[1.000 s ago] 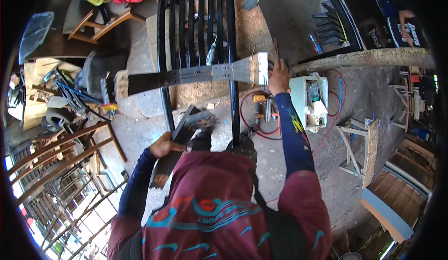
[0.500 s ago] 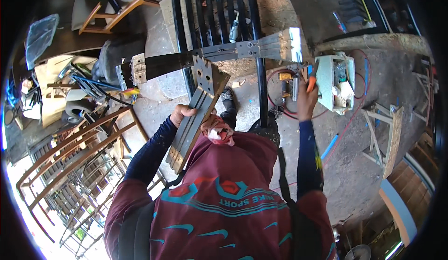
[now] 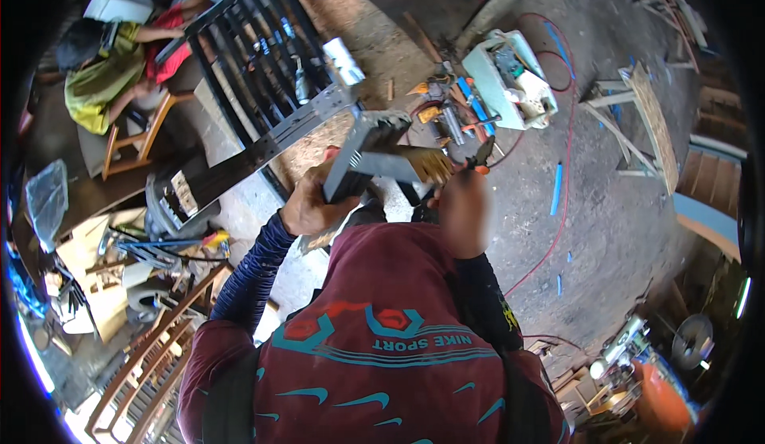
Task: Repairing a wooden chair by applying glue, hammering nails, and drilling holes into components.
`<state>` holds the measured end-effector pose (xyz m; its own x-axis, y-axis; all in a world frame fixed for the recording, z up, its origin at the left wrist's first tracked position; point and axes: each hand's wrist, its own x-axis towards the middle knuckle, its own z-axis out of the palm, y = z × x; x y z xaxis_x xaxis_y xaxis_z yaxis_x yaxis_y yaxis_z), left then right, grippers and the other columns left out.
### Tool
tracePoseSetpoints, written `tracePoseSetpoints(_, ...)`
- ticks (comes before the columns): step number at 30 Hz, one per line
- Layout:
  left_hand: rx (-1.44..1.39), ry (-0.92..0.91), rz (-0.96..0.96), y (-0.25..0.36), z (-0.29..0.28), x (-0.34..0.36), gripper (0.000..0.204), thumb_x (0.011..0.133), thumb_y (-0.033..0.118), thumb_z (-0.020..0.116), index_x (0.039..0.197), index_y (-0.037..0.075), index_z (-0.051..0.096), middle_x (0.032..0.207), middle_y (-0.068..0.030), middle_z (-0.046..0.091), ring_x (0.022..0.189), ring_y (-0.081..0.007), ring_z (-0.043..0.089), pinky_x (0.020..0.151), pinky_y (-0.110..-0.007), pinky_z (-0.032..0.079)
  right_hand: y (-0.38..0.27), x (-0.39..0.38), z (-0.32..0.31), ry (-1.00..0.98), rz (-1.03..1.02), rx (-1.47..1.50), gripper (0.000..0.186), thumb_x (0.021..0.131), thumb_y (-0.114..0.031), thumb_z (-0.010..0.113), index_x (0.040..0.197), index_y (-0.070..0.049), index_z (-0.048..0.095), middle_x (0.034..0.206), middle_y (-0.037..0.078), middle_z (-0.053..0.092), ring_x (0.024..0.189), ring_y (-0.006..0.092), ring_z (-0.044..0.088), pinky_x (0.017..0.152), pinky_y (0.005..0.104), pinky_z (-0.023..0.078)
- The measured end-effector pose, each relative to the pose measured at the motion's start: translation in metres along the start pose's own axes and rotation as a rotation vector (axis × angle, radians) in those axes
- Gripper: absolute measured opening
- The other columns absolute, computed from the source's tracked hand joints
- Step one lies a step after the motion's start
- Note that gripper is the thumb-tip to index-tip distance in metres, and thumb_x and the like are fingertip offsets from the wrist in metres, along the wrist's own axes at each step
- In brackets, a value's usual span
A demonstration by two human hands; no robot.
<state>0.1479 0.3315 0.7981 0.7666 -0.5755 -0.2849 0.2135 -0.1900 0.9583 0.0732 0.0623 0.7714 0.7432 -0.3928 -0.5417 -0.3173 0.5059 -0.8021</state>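
My left hand (image 3: 312,206) is wrapped round a bundle of dark wooden pieces (image 3: 368,157), in front of my chest. The bundle is tilted, with a bare tan, notched end (image 3: 430,165) toward the right. Close to that end is my right hand (image 3: 464,213), smeared by motion and closed on an orange-handled tool (image 3: 481,170). Its dark head points up and away; blur hides its exact kind. Beyond the bundle a long dark rail (image 3: 299,125) lies across a black slatted frame (image 3: 255,53). A screwdriver (image 3: 301,85) rests on the slats.
Drills and hand tools (image 3: 450,117) lie on the floor ahead, beside a pale green bin (image 3: 478,65) full of items. A red hose (image 3: 564,197) runs down the right. A wooden trestle (image 3: 653,129) stands far right. Another person (image 3: 103,85) sits at the far left, touching the frame.
My right hand has come inward from the tools on the right to the bundle, bringing the orange-handled tool. The bundle has swung toward the right, and my view has turned.
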Motion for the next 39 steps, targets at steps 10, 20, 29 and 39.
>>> tracePoseSetpoints(10,0.183,0.148,0.49,0.064,0.112,0.096,0.029,0.073,-0.006,0.066,0.101,0.0,0.067,0.102,-0.0095,0.067,0.096,-0.0181,0.058,0.091,-0.035,0.043,-0.124,0.021,-0.08,-0.159,-0.52,-0.122,0.019,0.106,-0.021,0.054,0.11,-0.003,0.055,0.085,0.006,0.062,0.062,0.0109,0.058,0.05,0.0254,0.045)
tracePoseSetpoints(20,0.329,0.156,0.48,0.102,0.167,0.106,0.016,0.084,0.001,0.069,0.1,0.002,0.067,0.074,0.0034,0.056,0.063,-0.0059,0.046,0.056,-0.025,0.039,-0.156,0.014,-0.129,-0.245,-0.435,-0.385,0.016,0.104,-0.019,0.054,0.106,-0.004,0.059,0.096,0.009,0.064,0.073,0.0158,0.062,0.054,0.0271,0.048)
tracePoseSetpoints(29,0.408,0.137,0.595,0.105,0.199,0.099,0.025,0.082,-0.001,0.07,0.106,0.002,0.068,0.092,-0.0115,0.066,0.082,-0.0152,0.063,0.094,-0.031,0.047,-0.159,-0.003,-0.152,-0.489,-0.442,-0.267,0.016,0.1,-0.018,0.062,0.098,-0.002,0.061,0.074,0.001,0.061,0.063,0.0074,0.056,0.052,0.0205,0.041)
tracePoseSetpoints(39,0.411,0.295,0.719,0.09,0.213,0.086,0.055,0.079,-0.005,0.069,0.133,0.0,0.06,0.13,-0.0196,0.063,0.128,-0.0299,0.056,0.119,-0.038,0.024,-0.134,-0.011,-0.172,-0.452,-0.488,-0.256,0.019,0.098,-0.017,0.061,0.109,-0.001,0.063,0.076,0.0,0.058,0.064,0.009,0.055,0.057,0.0264,0.044)
